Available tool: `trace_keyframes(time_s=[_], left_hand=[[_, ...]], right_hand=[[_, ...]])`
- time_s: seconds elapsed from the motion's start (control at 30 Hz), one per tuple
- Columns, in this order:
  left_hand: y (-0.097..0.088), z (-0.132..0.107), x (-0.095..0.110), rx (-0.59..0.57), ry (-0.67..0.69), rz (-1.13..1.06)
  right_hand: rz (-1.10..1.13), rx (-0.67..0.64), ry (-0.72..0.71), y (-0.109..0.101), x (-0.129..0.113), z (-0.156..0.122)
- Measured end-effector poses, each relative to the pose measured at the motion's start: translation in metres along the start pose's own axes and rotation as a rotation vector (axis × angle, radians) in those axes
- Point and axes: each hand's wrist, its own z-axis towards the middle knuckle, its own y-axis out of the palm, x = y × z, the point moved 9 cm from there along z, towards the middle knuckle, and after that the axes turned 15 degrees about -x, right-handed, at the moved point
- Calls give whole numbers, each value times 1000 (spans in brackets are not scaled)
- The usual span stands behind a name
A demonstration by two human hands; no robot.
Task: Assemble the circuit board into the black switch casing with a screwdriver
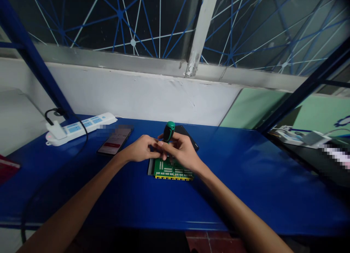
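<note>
A screwdriver with a green and black handle (168, 132) stands nearly upright over a green circuit board (171, 170). My right hand (183, 151) is closed on it, the thumb and fingers wrapped about the lower part of the handle. From the other side my left hand (142, 148) meets it, fingertips pinched together close to the shaft. What those left fingertips hold is hidden, as is the screwdriver's tip. Yellow connectors (173, 178) line the board's near edge, and a grey plate edge shows at its left.
The blue table (232, 172) carries a smartphone (116, 140) with its screen lit. A white power strip (82, 128) with a plugged-in black cable lies farther left. Behind my right hand is a flat black object (187, 134). Blue frame posts and a window wall bound the back.
</note>
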Motion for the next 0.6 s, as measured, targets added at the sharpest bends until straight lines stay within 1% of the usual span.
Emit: trace_keyframes(time_s=[0.13,0.23,0.37,0.47,0.6], left_hand=[[-2,0,-2,45,-10,-15],[1,1,-3,27,-11,-14],[3,2,2,-14,13,-8],[0,1,3,15,14,-1],[-1,1,-1,36,-10,-7]], right_hand=[[-14,9,-6,-2,-2,0],[-17,23,10,-3,-3,-1],[-11,24,22,-3,-4,-1],[-22,24,10,-4,-5,-2],[-18,28,-3,-4,-6,-1]])
